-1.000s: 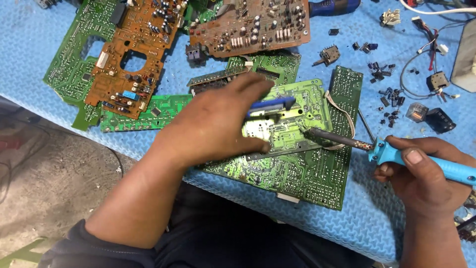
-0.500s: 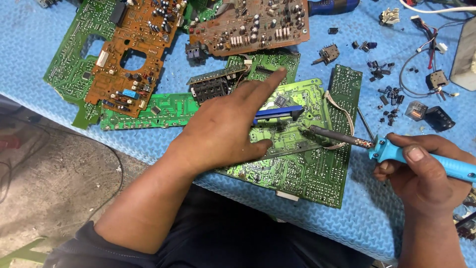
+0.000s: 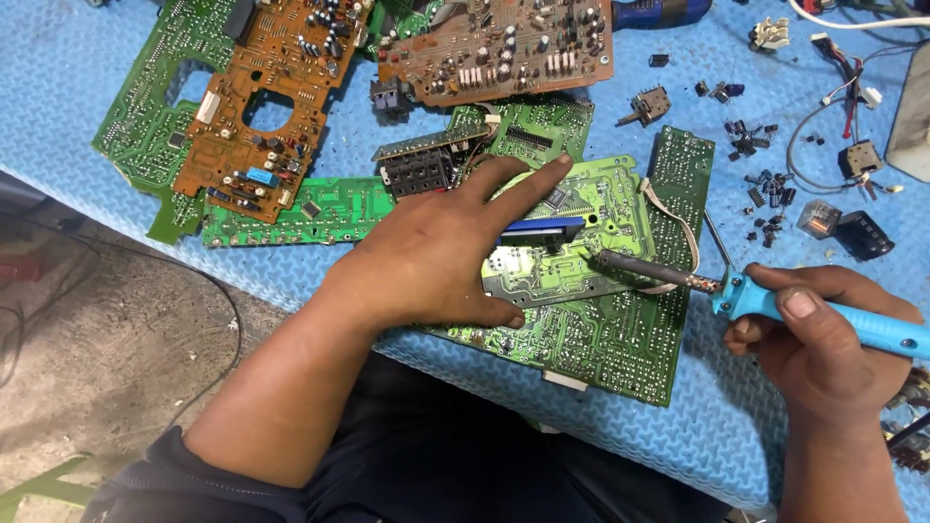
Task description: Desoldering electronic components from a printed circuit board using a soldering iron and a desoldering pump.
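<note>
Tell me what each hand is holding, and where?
The right hand grips a soldering iron by its blue handle. The left hand holds nothing, pressing flat on a green circuit board.

Bare left hand and right hand; a dark navy pushed-up fabric sleeve covers the left upper arm.

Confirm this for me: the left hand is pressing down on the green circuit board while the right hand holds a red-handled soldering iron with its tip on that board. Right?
Not quite: the handle is light blue, not red, as the head view shows. The left hand does press on the green circuit board, and the right hand holds the soldering iron with its tip on that board.
</note>
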